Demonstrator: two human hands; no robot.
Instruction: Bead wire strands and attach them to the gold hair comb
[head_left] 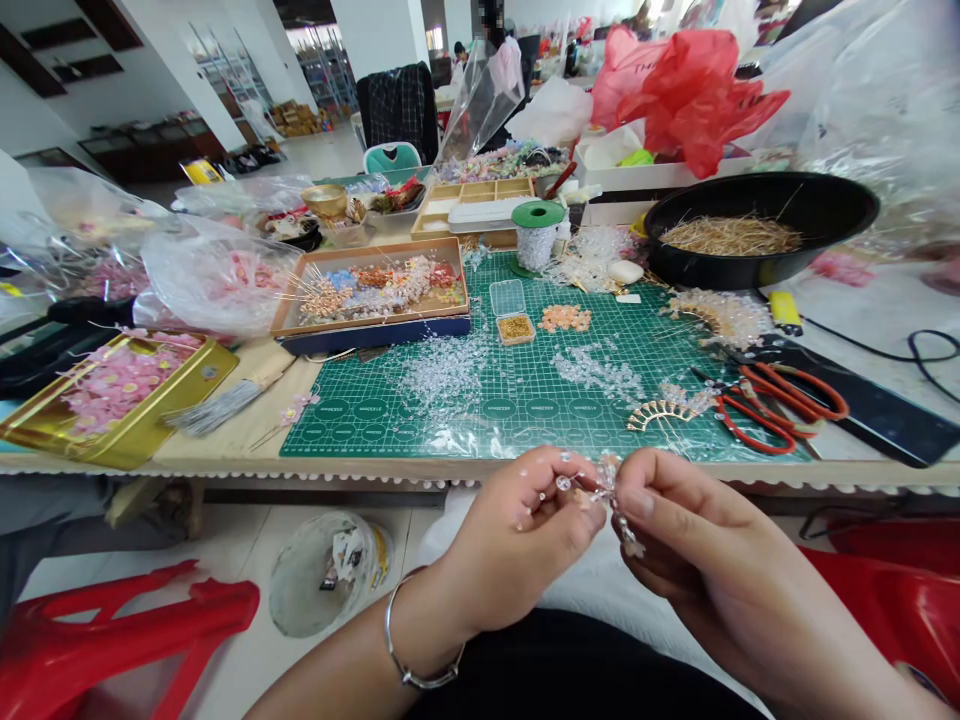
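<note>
Beyond the grip spreads a flat green mat (360, 405) printed with a white grid. The left hand (521, 545) and right hand (694, 545) pinch, thumbs against fingers, a knobbly sprig (607, 480) between them, glinting with glassy, round clear beads (563, 483).

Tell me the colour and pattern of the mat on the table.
The mat is green with a pale grid; see the head view.
</note>
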